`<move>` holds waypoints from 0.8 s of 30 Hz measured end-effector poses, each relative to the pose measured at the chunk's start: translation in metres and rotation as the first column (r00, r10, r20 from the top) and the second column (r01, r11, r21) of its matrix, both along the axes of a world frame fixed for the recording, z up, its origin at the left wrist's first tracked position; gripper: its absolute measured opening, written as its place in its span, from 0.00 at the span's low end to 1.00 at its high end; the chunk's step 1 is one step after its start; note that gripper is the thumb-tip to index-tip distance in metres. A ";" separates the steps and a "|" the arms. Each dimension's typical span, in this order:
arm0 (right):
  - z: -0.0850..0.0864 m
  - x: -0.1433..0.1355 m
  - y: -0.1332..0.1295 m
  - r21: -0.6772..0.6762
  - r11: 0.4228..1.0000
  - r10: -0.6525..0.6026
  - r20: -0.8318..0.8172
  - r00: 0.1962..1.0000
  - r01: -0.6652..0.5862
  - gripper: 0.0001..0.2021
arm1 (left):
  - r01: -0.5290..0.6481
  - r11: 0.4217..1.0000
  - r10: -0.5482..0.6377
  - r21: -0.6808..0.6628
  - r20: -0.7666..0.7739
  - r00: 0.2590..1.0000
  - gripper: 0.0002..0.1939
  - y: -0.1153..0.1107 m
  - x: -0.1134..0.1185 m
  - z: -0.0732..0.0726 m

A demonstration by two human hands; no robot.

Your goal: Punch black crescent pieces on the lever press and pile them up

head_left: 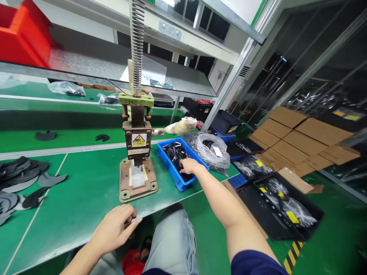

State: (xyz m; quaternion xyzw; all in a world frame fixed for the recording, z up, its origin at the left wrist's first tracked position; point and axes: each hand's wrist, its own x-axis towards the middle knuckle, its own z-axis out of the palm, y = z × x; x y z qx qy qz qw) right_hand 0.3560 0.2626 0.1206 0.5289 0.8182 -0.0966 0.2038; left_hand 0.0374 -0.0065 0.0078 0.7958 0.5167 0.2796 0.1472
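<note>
My right hand [188,166] reaches into a blue plastic bin [183,184] full of small black strip-like parts [173,151]. Its fingers are bent down among the parts, and the tips are partly hidden. At the front edge of the green bench [83,191], my left hand [116,226] has its fingers curled in towards the thumb; a small dark thing shows there, too unclear to name. Between the hands stands a hand press [138,141] with a tall spring, a warning label and a cloth-wrapped lever [182,125]. A pale block [138,178] sits on its base.
Flat black and grey curved pieces [21,173] are piled on the left of the bench. Behind the bin lies a clear plastic bag [213,149]. Black trays [282,206] with bagged parts and flattened cardboard [298,137] are at the right. A red bin [25,38] sits on the shelf.
</note>
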 end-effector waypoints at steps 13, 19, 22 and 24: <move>0.010 0.022 -0.036 0.294 0.953 -0.013 -0.192 0.981 0.070 0.20 | -0.033 0.999 0.033 0.031 -0.005 0.999 0.12 -0.001 0.001 0.000; 0.016 0.029 -0.062 0.418 0.901 0.031 -0.334 0.942 0.119 0.24 | -0.040 0.999 0.040 0.012 0.028 0.999 0.12 -0.002 0.000 -0.001; 0.014 0.021 -0.089 0.456 0.889 0.158 -0.401 0.902 0.047 0.23 | -0.063 0.996 0.071 -0.065 0.133 0.989 0.11 -0.004 0.002 0.006; 0.009 0.010 -0.111 0.473 0.880 0.290 -0.456 0.841 -0.046 0.21 | -0.079 0.992 0.100 -0.096 0.235 0.967 0.10 -0.005 0.006 0.018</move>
